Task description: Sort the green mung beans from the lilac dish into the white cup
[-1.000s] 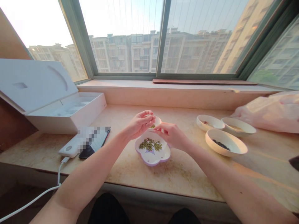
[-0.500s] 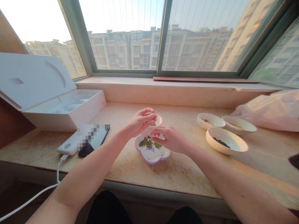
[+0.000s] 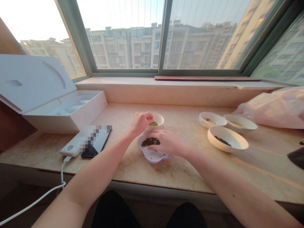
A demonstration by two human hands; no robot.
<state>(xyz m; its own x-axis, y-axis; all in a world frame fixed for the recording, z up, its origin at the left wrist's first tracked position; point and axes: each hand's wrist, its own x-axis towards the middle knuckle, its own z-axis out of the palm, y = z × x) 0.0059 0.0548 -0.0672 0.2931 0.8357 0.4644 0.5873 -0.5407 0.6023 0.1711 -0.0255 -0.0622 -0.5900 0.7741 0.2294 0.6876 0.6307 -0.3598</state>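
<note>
Worktop [image 3: 125, 171]: beans [image 3: 146, 142] in dish [image 3: 154, 161] and bowl [image 3: 160, 119] behind it; partway, apparently. Left hand [image 3: 140, 122] at bowl, right hand [image 3: 169, 142] over dish; can't tell either grip.

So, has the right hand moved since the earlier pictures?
Yes. Judged against the purple-rimmed dish, the right hand has shifted left and lower in view, now covering the dish's upper right part.

Curling the left hand [image 3: 142, 122] over the left edge of a small white bowl [image 3: 160, 118] of green beans [image 3: 153, 124] — and holding the right hand [image 3: 166, 142], thumb apart from fingers, low over a purple-rimmed dish [image 3: 155, 157], right by a darker pile [image 3: 146, 142]. Spotting three pale bowls [image 3: 238, 142] to the right — a phone [image 3: 101, 144] to the left.
</note>
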